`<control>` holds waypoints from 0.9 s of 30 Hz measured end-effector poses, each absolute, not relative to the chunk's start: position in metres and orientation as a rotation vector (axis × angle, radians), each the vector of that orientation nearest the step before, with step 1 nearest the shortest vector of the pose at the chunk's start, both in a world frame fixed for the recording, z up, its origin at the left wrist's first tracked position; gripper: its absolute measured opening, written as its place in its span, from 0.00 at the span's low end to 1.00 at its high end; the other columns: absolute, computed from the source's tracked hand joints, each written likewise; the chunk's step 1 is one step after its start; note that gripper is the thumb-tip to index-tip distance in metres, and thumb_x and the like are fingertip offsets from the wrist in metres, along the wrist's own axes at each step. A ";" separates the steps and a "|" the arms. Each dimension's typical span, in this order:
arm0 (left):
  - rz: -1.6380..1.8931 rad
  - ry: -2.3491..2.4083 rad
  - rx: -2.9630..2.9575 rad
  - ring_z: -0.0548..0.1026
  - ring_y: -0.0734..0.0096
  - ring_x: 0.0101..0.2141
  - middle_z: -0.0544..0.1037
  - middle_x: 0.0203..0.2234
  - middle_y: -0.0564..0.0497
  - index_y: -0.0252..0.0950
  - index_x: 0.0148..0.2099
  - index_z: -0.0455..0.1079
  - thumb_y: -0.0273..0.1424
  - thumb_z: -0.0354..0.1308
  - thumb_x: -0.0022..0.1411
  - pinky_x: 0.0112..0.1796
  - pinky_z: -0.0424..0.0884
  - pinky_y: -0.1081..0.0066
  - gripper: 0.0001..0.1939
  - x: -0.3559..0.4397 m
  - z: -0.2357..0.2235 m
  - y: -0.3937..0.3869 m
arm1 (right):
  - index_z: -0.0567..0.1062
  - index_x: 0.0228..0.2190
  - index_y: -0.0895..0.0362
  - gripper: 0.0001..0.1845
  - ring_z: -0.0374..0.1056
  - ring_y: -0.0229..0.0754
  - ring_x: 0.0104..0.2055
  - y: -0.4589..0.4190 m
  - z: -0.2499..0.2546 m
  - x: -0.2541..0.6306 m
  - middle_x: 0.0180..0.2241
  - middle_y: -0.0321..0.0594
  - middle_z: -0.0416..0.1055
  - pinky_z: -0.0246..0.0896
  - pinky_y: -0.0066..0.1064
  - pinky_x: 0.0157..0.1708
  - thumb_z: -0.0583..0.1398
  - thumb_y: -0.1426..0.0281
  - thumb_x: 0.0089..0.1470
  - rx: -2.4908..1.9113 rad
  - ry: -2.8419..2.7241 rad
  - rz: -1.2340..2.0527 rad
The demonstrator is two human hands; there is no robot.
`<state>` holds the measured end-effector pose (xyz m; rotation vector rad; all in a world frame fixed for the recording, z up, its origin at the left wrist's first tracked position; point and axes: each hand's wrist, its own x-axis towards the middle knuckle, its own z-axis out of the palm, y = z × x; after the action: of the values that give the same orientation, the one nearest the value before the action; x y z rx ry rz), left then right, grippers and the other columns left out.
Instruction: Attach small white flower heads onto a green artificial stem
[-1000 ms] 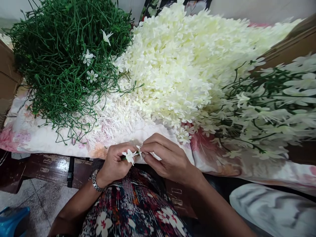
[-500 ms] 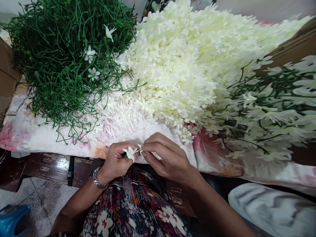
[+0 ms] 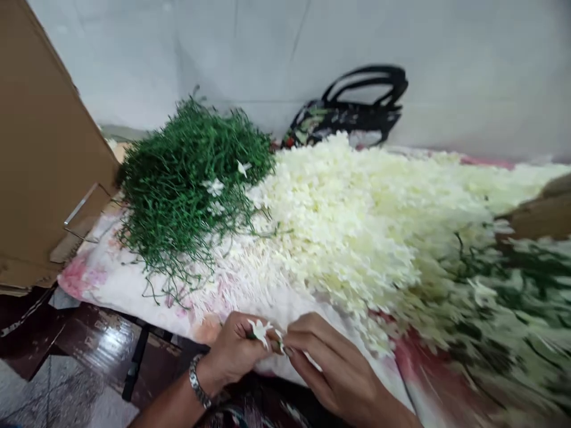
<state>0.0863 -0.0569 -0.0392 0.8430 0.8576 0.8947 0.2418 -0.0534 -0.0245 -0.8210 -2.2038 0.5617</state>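
Observation:
My left hand (image 3: 238, 351), with a metal watch band at the wrist, is closed around an artificial flower stem. One white blossom (image 3: 260, 331) stands out above its thumb. My right hand (image 3: 332, 362) pinches at a second small white blossom (image 3: 279, 343) right beside the left fingertips; the exact grip is blurred. Both hands are over the front edge of the floral cloth (image 3: 151, 291). Beyond them lie thin white stamen-like strands (image 3: 241, 285). A pile of green plastic stems (image 3: 191, 172) rises at the left, and a large heap of loose white petals (image 3: 330, 226) spreads rightward.
A tall cardboard box (image 3: 49, 148) stands at the left with a metal wire handle. A black handled bag (image 3: 348, 116) rests by the wall behind the heap. Assembled white flowers with green stems (image 3: 482, 294) lie at the right, near another brown cardboard piece (image 3: 544, 208).
The camera has tilted up, so everything sits lower in view and more of the wall, bag and left box shows. Both hands keep nearly the same hold, close together.

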 end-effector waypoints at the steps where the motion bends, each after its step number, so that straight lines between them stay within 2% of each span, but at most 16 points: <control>1: 0.908 0.852 0.831 0.48 0.86 0.16 0.51 0.12 0.59 0.32 0.15 0.54 0.27 0.57 0.43 0.18 0.46 0.79 0.14 0.086 -0.040 -0.055 | 0.66 0.32 0.62 0.11 0.59 0.36 0.30 -0.051 -0.025 0.240 0.26 0.42 0.62 0.59 0.28 0.27 0.51 0.84 0.47 -0.791 -2.202 0.551; 5: 0.954 0.866 0.894 0.49 0.85 0.16 0.52 0.12 0.59 0.32 0.16 0.54 0.30 0.56 0.44 0.18 0.46 0.78 0.14 0.083 -0.040 -0.050 | 0.66 0.32 0.61 0.11 0.60 0.37 0.30 -0.044 -0.025 0.234 0.26 0.42 0.62 0.59 0.29 0.27 0.51 0.84 0.47 -0.763 -2.188 0.498; 10: 0.914 0.862 1.107 0.50 0.84 0.18 0.52 0.14 0.58 0.32 0.17 0.54 0.27 0.53 0.48 0.19 0.48 0.79 0.13 0.074 -0.026 -0.044 | 0.66 0.33 0.61 0.11 0.59 0.37 0.31 -0.043 -0.010 0.233 0.27 0.42 0.63 0.59 0.31 0.29 0.54 0.83 0.45 -0.811 -2.211 0.442; 14: 0.962 0.834 1.346 0.54 0.83 0.18 0.57 0.16 0.57 0.32 0.22 0.62 0.25 0.52 0.52 0.20 0.52 0.79 0.08 0.071 -0.016 -0.040 | 0.67 0.32 0.61 0.08 0.60 0.36 0.32 -0.043 0.000 0.238 0.28 0.41 0.64 0.60 0.30 0.31 0.55 0.81 0.46 -0.827 -2.171 0.400; 16: 1.002 0.822 1.488 0.57 0.82 0.19 0.61 0.17 0.56 0.32 0.25 0.65 0.23 0.52 0.51 0.21 0.54 0.78 0.05 0.071 -0.013 -0.041 | 0.67 0.31 0.61 0.07 0.60 0.36 0.32 -0.045 0.003 0.241 0.28 0.41 0.64 0.59 0.31 0.32 0.56 0.80 0.46 -0.833 -2.155 0.380; 19: 1.020 0.810 1.658 0.60 0.81 0.20 0.63 0.18 0.55 0.33 0.27 0.67 0.20 0.52 0.50 0.22 0.56 0.77 0.05 0.076 -0.013 -0.047 | 0.67 0.30 0.61 0.06 0.59 0.36 0.31 -0.051 0.004 0.248 0.27 0.41 0.64 0.58 0.31 0.31 0.55 0.80 0.46 -0.837 -2.172 0.319; 27: 1.015 0.866 1.910 0.60 0.80 0.20 0.62 0.18 0.56 0.32 0.28 0.67 0.15 0.48 0.46 0.22 0.55 0.76 0.11 0.103 -0.022 -0.059 | 0.67 0.29 0.60 0.06 0.57 0.35 0.29 -0.062 -0.006 0.272 0.25 0.39 0.63 0.56 0.30 0.29 0.53 0.80 0.48 -0.868 -2.182 0.244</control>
<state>0.1027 -0.0585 -0.0222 1.9103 0.8659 1.0146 0.2724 -0.0618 -0.0057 -0.8685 -2.1825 0.2444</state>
